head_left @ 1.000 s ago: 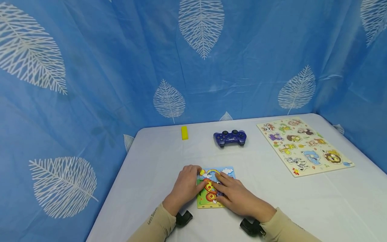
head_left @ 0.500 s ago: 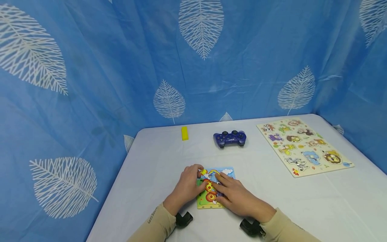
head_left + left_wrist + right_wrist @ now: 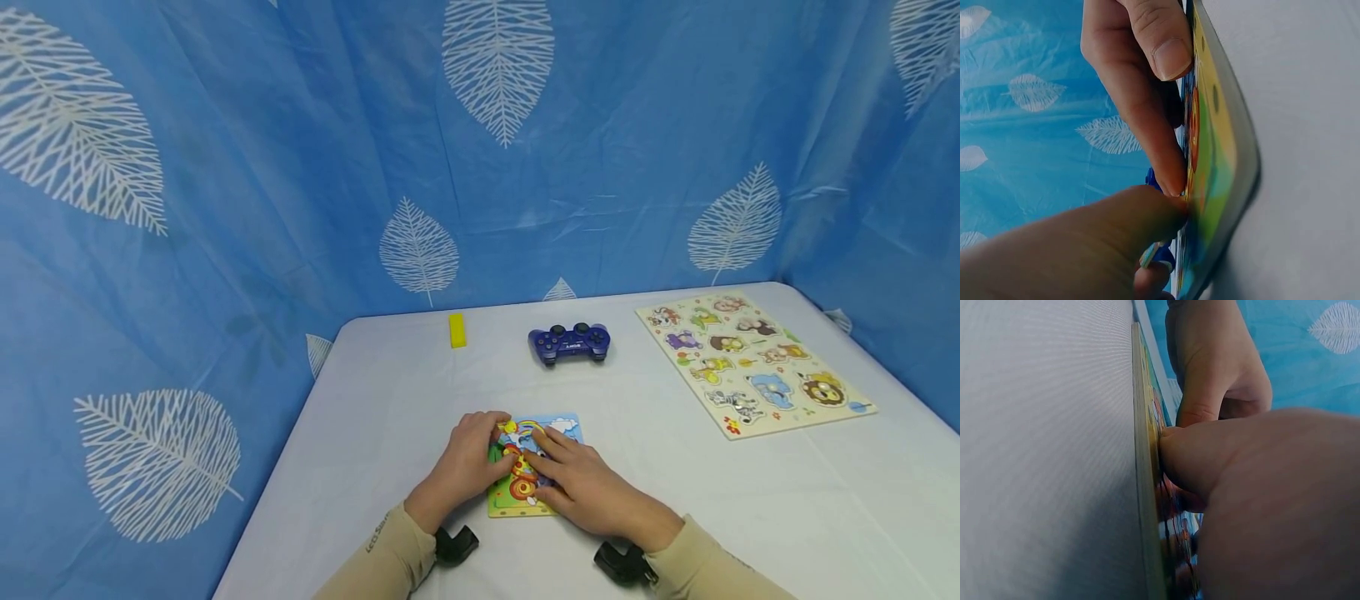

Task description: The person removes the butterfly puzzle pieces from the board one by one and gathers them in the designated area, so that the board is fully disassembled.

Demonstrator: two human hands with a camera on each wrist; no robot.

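A small picture puzzle board (image 3: 543,512) with a rainbow and a red-and-yellow figure lies flat on the white table between both hands. My left hand (image 3: 467,454) is over its left side, thumb on the picture, fingers bent at the upper left. In the left wrist view, a thin puzzle piece (image 3: 1149,254) sticks up, pinched between that thumb and a fingertip; most of it is hidden. My right hand (image 3: 588,487) lies across the board's right side with fingers spread, the fingertips pressing on the picture. Its thumb (image 3: 1179,447) touches the board near the front edge.
A yellow block (image 3: 457,331) and a blue game controller (image 3: 572,343) lie toward the back. At right is a larger animal peg puzzle (image 3: 738,362). Black wrist devices (image 3: 456,546) sit under the cuffs. A blue leaf-patterned curtain (image 3: 615,150) hangs behind and at the sides.
My left fingertips have shifted slightly right along the board's top left, and the yellow-topped piece beside them has moved right too. My right hand stays put.
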